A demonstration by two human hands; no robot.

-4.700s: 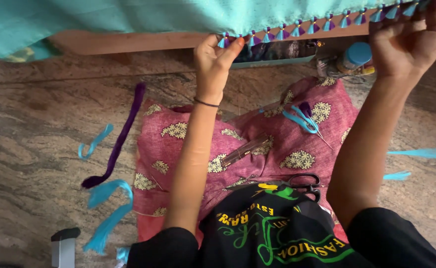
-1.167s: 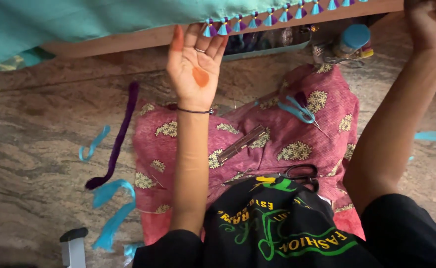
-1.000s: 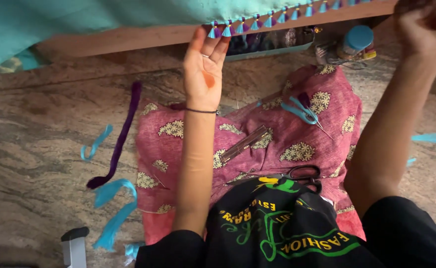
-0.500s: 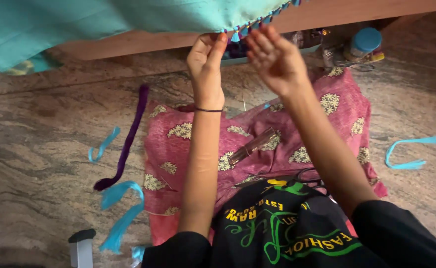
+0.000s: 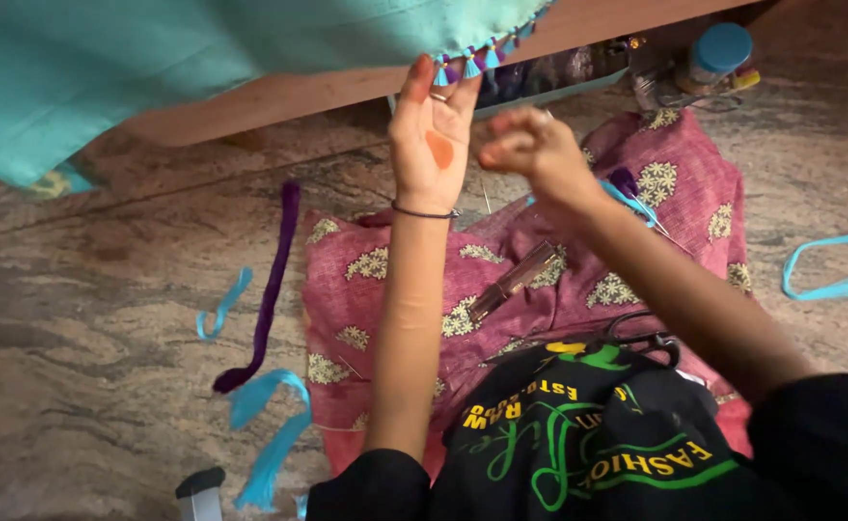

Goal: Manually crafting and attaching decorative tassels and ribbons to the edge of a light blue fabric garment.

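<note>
While the teal cloth (image 5: 183, 68) hangs over the wooden edge at 12 o'clock, left hand (image 5: 431, 140) is raised palm-up, fingertips pinching a tassel (image 5: 441, 72) on its fringe. Right hand (image 5: 530, 152) sits just at 3 o'clock of it, fingers curled together; cannot tell what it holds. Pink patterned cloth (image 5: 385, 280) on floor below, purple strip (image 5: 270, 280) at 9 o'clock.

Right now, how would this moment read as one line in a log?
left hand: raised, fingertips at tasselled edge of hanging turquoise cloth | right hand: loosely curled beside it, apart | below: pink patterned fabric on stone floor
</note>
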